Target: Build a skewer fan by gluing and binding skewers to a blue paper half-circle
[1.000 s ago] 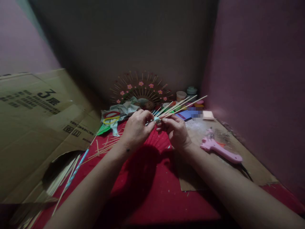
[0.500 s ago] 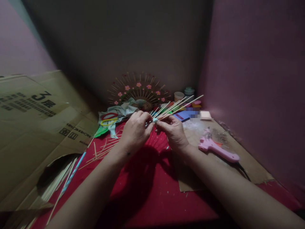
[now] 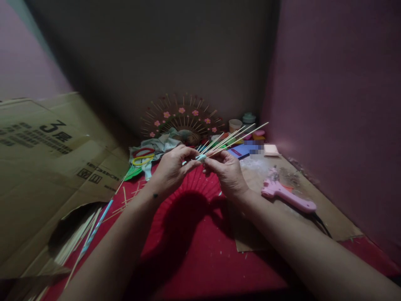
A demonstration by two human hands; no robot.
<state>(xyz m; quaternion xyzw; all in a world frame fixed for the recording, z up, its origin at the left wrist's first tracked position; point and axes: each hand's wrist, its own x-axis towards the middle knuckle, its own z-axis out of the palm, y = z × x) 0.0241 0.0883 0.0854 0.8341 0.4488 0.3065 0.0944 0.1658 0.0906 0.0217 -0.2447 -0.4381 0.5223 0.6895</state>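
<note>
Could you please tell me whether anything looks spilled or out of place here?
Yes: a dark grey smudge marks the cardboard sheet behind the pink glue gun, looking odd against the plain brown surface. I cannot tell what left it.

A red surface (image 3: 200,267) bears a cardboard sheet (image 3: 336,223); well left of the sheet lie thin sticks (image 3: 124,195) (some crossing one another) and, level with its far end, crumpled pale cloth (image 3: 167,142).

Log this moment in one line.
left hand: pinching light-blue piece; right hand: fingertips at it; sticks: fanning beyond hands; pink tool: on cardboard sheet
</note>
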